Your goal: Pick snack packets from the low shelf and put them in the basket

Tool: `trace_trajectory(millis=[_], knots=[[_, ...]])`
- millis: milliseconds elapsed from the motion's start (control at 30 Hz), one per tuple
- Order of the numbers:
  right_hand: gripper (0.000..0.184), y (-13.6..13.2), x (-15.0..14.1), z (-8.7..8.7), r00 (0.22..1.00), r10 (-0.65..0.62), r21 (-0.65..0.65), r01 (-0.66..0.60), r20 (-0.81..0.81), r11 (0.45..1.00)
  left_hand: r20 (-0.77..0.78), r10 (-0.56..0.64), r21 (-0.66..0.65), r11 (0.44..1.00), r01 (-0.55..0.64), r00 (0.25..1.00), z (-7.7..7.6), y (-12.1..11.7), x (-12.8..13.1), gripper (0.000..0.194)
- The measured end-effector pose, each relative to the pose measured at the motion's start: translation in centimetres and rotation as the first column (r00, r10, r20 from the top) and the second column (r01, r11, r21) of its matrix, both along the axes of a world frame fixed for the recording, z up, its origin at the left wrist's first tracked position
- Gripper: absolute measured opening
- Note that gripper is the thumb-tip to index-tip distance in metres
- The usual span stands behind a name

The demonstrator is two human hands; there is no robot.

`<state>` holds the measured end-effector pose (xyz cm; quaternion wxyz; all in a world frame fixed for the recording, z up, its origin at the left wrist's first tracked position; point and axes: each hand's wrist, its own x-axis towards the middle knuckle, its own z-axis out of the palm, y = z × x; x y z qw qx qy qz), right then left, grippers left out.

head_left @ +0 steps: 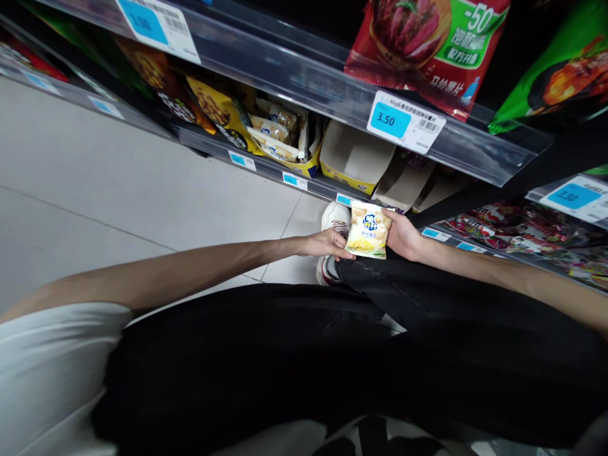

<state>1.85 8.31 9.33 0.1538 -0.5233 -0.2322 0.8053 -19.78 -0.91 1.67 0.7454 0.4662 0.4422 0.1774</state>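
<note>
Between my two hands is a small pale-yellow snack packet (pixel 368 230) with a blue logo, its printed front turned up toward me. My left hand (pixel 330 244) pinches its lower left edge. On the packet's right side, my right hand (pixel 403 235) grips the edge, with some of its fingers hidden behind the packet. Just beyond the packet, on the bottom shelf, stands a yellow-edged display box (pixel 356 155) whose visible inside is bare cardboard. To its left, another box holds several similar small packets (pixel 275 133).
An upper shelf edge (pixel 285 69) juts out above, with a price tag (pixel 406 121) and a red chip bag (pixel 427 50). More wrapped snacks (pixel 532 234) fill the low shelf at right. My legs (pixel 247 361) are bent close below my hands; pale floor tiles (pixel 95 183) lie left.
</note>
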Motion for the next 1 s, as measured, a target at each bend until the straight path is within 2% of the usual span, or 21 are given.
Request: trace_trajectory(millis=[300, 867, 1000], knots=[[0.035, -0.09, -0.08, 0.27, 1.0, -0.002, 0.0, 0.002, 0.011, 1.0, 0.007, 0.004, -0.014, 1.0, -0.004, 1.0, 0.12, -0.04, -0.01, 0.042], [0.034, -0.01, 0.09, -0.09, 1.0, 0.013, 0.006, -0.013, -0.01, 1.0, 0.006, 0.0, -0.009, 1.0, 0.001, 1.0, -0.45, -0.07, 0.01, 0.037], [0.034, -0.01, 0.07, -0.11, 1.0, 0.015, -0.004, -0.015, -0.005, 1.0, 0.013, -0.003, -0.019, 1.0, 0.004, 1.0, -0.03, 0.07, -0.09, 0.037]])
